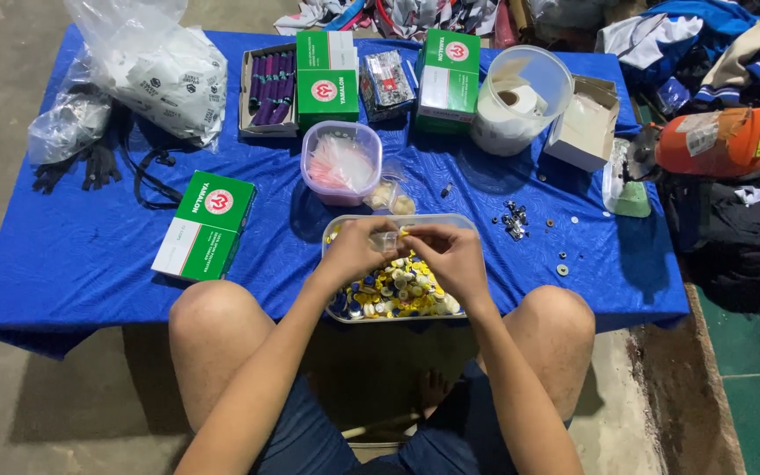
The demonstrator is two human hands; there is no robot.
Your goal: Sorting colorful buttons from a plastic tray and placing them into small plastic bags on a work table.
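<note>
My left hand (355, 251) and my right hand (447, 253) meet over a clear rectangular tray (477, 248) filled with several small yellow, white and blue round pieces (398, 292). Between the fingertips of both hands sits a small clear plastic bag (387, 239), pinched from each side. A yellow piece shows at the right hand's fingertips by the bag's mouth. The tray rests at the near edge of a blue-covered table (90, 255), between my knees.
A round clear tub with pink-tinted bags (341, 164) stands behind the tray. Green-and-white boxes (206, 225), a box of dark purple items (270, 88), a big clear bucket (521, 97), an open white carton (584, 123), plastic bags (156, 66), black straps and small metal bits (514, 220) fill the table.
</note>
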